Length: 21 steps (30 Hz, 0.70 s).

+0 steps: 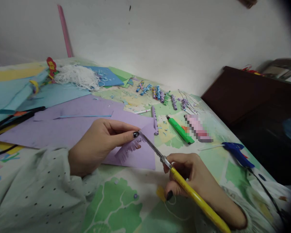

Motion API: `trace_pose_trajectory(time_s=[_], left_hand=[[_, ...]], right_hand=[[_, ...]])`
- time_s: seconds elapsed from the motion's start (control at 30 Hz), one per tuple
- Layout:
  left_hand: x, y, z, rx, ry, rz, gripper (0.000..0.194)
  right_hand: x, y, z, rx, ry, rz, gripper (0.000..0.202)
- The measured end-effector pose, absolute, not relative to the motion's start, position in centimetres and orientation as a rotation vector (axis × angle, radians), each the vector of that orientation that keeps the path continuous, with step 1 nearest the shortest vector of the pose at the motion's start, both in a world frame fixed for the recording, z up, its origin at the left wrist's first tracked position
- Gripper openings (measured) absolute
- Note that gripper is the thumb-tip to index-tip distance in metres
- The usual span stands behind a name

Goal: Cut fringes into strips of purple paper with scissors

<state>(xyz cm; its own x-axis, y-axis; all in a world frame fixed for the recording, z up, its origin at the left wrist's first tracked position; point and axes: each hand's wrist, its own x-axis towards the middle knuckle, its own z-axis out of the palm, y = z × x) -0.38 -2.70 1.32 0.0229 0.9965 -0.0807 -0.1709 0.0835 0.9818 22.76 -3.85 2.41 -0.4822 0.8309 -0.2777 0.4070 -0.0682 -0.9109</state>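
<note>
My left hand [104, 139] pinches a strip of purple paper [128, 150] between thumb and fingers, above a larger purple sheet [94, 126]. A row of fine cuts makes a fringe along the strip's lower edge. In my right hand [186, 174] is a pair of scissors [196, 197] with yellow handles, seen edge-on. Their metal blades reach the strip just beside my left thumb. Whether the blades are apart at the tip cannot be made out. Close to my right thumb is a small yellow piece [161, 193] with a thin white thread.
Right of the sheet lie a green utility knife [180, 130], a pixelated pink item [199, 127] and a blue glue gun [239, 154] with a cord. Small rolled paper tubes [157, 93] lie farther back. White string [77, 77] is heaped at the back left, near a light-blue roll [24, 94].
</note>
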Motion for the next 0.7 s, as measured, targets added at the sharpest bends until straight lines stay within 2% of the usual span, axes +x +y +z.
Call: trace_pose_trajectory(time_s=[0.7], left_hand=[[-0.42, -2.67, 1.30, 0.990, 1.004, 1.236, 0.012]], right_hand=[[23.07, -3.89, 2.41, -1.194, -1.876, 1.581, 0.061]])
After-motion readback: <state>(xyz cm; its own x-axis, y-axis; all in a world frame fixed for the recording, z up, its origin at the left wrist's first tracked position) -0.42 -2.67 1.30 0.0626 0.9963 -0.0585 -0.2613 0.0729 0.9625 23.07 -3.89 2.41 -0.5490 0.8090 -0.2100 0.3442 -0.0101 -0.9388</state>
